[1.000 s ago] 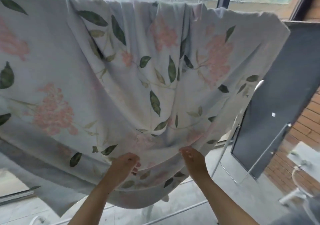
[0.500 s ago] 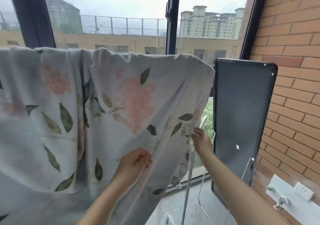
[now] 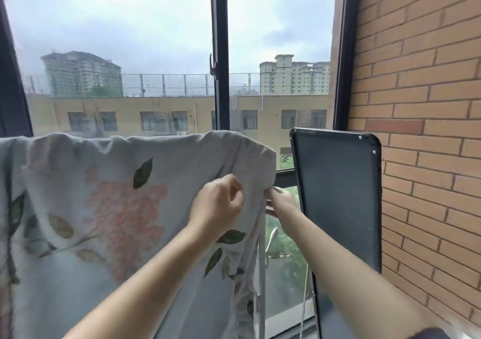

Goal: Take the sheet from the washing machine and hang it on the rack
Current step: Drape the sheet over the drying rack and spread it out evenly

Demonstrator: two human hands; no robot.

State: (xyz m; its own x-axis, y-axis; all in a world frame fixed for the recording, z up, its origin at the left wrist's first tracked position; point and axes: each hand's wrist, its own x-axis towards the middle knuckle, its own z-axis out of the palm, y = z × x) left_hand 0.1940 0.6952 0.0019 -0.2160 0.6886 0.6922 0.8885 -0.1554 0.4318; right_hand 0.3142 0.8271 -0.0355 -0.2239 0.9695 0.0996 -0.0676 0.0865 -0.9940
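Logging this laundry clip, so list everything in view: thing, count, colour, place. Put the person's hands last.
sheet: one, pale with pink flowers and green leaves, draped over the rack, left and centre.
rack: one, white, only a pole shows at the sheet's right edge.
panel: one, black, upright, right of the sheet.
wall: one, orange brick, far right.
window: one, dark frame, behind the sheet.
buildings: several, tan and beige, outside.
left hand: fingers pinch the sheet near its right edge.
right hand: grips the sheet's right edge.
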